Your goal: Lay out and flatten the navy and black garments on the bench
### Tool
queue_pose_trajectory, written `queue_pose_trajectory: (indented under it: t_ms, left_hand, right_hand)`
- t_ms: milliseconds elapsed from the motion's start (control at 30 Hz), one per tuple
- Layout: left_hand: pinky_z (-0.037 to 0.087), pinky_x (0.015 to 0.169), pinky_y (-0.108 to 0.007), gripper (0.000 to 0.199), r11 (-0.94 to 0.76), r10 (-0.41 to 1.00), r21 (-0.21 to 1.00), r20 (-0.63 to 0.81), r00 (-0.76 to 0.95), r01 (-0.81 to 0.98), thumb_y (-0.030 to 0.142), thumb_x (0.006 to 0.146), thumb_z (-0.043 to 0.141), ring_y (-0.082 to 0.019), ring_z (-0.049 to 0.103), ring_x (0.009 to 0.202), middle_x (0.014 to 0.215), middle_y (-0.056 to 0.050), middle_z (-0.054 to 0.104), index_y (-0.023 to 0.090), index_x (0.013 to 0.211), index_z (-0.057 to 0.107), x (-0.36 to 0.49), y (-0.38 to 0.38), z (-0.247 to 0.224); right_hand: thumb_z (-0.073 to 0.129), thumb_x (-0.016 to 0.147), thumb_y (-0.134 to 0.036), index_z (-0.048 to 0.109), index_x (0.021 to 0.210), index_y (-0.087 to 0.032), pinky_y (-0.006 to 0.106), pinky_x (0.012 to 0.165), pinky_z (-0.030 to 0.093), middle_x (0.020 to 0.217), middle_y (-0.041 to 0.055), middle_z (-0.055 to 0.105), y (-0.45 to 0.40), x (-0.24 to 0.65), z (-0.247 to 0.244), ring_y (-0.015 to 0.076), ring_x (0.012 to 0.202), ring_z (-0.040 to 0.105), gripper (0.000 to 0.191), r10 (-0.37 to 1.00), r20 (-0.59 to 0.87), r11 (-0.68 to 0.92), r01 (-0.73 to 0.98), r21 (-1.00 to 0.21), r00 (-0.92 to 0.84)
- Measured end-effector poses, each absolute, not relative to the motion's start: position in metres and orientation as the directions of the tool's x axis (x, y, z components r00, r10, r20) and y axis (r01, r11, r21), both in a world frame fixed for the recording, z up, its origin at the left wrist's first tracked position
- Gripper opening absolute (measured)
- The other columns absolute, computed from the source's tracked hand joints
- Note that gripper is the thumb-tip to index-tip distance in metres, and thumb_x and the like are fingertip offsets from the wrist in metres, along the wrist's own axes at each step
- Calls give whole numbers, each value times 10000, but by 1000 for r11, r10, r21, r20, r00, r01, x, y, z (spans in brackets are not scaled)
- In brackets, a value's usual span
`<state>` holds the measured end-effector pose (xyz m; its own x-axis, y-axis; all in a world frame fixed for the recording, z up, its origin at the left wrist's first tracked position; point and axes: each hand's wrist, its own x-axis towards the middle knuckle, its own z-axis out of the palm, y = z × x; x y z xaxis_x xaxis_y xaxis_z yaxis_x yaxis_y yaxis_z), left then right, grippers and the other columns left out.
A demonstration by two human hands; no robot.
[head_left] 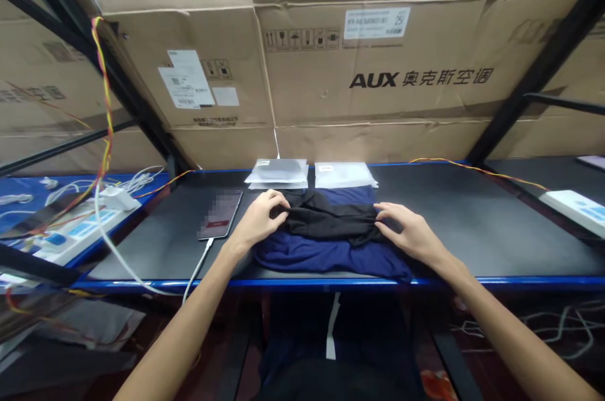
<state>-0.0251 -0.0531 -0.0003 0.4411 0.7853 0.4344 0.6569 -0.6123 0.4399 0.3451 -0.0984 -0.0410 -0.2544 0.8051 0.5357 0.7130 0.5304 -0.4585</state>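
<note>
A black cloth (331, 221) lies bunched in a band on top of a navy blue cloth (326, 256) at the front of the table. My left hand (262, 218) pinches the black cloth's left end between thumb and fingers. At its right end, my right hand (409, 231) grips the same cloth with thumb and fingertips. The band between my hands is wrinkled and runs roughly level. Behind the cloths sit two piles of flat pale packets, a left pile (278, 173) and a right pile (344, 175). What kind of garment the cloths are, I cannot tell.
A phone (221, 215) with a white charging cable (196, 268) lies left of my left hand. Power strips stand at the left (80, 234) and right (576, 209). Large cardboard boxes (307, 98) rise behind the table (472, 224), between black metal posts.
</note>
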Motion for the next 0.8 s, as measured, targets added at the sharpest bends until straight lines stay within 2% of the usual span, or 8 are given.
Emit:
queue_pose_trajectory:
  t_ms: [100, 200, 367, 467, 567, 667, 800]
  left_hand:
    - [495, 873, -315, 100, -632, 775, 521, 422, 471, 573, 177, 821, 579, -179, 635, 907, 954, -25, 679, 197, 884, 655, -32, -64, 10]
    - [490, 852, -289, 128, -649, 750, 564, 361, 554, 511, 139, 819, 569, -163, 635, 891, 925, -17, 686, 192, 889, 662, -40, -78, 16]
    - [473, 876, -283, 226, -694, 684, 515, 251, 685, 504, 63, 780, 538, -159, 624, 921, 961, -18, 673, 206, 858, 696, -48, -96, 13]
    - [471, 877, -286, 277, -703, 673, 483, 211, 709, 523, 55, 757, 521, -166, 627, 932, 993, -23, 673, 214, 871, 718, -50, -101, 8]
    - [480, 858, -282, 258, -699, 675, 479, 201, 710, 530, 87, 770, 517, -171, 643, 908, 975, -25, 688, 216, 838, 730, -49, -101, 6]
    - [495, 809, -271, 226, -665, 710, 478, 170, 683, 573, 155, 820, 523, -167, 663, 831, 898, -17, 717, 227, 808, 737, -45, -95, 7]
    - [501, 677, -260, 224, -590, 793, 473, 185, 580, 655, 254, 869, 529, -166, 662, 718, 820, -13, 739, 227, 917, 746, -32, -78, 10]
  right_hand:
    - [571, 901, -350, 663, 964, -253, 394, 917, 549, 1039, 44, 747, -111, 346, -29, 243, 978, 705, 147, 844, 499, 491, 662, -567, -198]
    - [601, 893, -330, 671, 961, -258, 363, 875, 555, 960, 27, 753, -127, 347, -19, 229, 922, 713, 121, 849, 487, 498, 615, -611, -205]
    - [577, 893, -209, 654, 921, -245, 347, 904, 541, 998, 40, 736, -149, 345, -22, 217, 994, 691, 89, 777, 502, 628, 508, -589, -379]
    - [560, 890, -175, 658, 954, -236, 339, 874, 545, 992, 54, 724, -157, 343, -26, 215, 983, 679, 132, 753, 442, 656, 491, -574, -488]
    - [561, 901, -210, 681, 1003, -239, 339, 853, 550, 1006, 60, 723, -160, 343, -27, 220, 964, 676, 160, 754, 377, 646, 500, -576, -538]
    - [541, 930, -277, 710, 970, -255, 337, 810, 562, 981, 51, 737, -158, 342, -25, 223, 917, 688, 175, 791, 335, 597, 530, -602, -511]
    - [539, 931, -364, 726, 936, -271, 360, 779, 576, 923, 39, 761, -145, 343, -20, 239, 850, 711, 209, 856, 371, 516, 607, -604, -360]
